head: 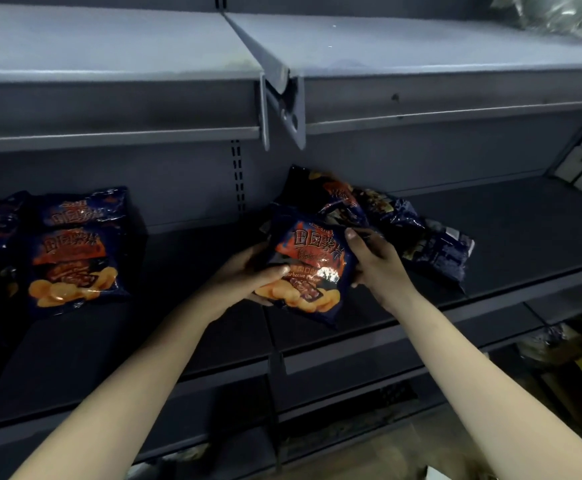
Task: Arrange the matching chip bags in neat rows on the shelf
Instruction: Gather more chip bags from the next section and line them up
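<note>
Rows of chip bags [75,251] lie flat at the left of the frame, on the dark shelf [178,258]. At the centre the left hand [244,277] holds the lower left edge of the barbecue bag [312,258], grip curled around it. The right hand [381,268] has its grip closed on the bag's right edge, thumb on the front. Just behind, at centre right, a loose pile [403,223] of bags lies on the shelf.

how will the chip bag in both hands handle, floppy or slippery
The chip bag looks puffed, so probably light and springy, not limp. Its glossy film shows glare, so likely slippery; left hand and right hand grip its sides.
</note>
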{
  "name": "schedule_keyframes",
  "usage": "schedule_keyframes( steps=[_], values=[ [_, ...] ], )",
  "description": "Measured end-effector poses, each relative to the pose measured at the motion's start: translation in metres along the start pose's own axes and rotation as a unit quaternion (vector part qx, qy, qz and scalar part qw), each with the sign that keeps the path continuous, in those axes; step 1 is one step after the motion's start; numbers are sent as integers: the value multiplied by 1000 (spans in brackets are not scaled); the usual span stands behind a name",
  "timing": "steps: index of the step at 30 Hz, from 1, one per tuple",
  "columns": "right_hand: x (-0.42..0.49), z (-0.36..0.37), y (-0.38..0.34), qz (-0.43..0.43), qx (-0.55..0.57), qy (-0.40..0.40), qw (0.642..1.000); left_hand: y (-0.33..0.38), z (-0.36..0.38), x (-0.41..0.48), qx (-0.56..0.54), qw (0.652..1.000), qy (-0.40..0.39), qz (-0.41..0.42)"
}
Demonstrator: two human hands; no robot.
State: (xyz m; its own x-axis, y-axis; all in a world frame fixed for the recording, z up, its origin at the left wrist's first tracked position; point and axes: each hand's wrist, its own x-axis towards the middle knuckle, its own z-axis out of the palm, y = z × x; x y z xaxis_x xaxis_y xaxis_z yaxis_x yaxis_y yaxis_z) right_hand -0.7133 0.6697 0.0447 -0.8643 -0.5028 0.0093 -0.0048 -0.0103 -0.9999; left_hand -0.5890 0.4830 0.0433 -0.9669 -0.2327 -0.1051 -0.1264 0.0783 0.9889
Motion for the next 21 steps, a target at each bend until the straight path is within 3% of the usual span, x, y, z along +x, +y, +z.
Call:
schedule_keyframes(
  steps=[3, 5, 8, 13, 21],
  values=[
    [-2, 2, -2, 39, 129, -7, 991, -2, 3, 1, -44, 999, 20, 4],
    [-2, 0, 2, 34, 158, -7, 987, -4, 0, 0, -61, 997, 44, 8],
    [-3, 2, 11, 35, 110, -53, 992, -7, -6, -3, -78, 994, 69, 10],
    [-10, 33, 17, 43, 51, -235, 970, -11, -16, -12, -69, 992, 102, 10],
    [-1, 106, 27, -19, -7, -233, 972, -22, -58, -49, -70, 976, 204, 4]
  ],
)
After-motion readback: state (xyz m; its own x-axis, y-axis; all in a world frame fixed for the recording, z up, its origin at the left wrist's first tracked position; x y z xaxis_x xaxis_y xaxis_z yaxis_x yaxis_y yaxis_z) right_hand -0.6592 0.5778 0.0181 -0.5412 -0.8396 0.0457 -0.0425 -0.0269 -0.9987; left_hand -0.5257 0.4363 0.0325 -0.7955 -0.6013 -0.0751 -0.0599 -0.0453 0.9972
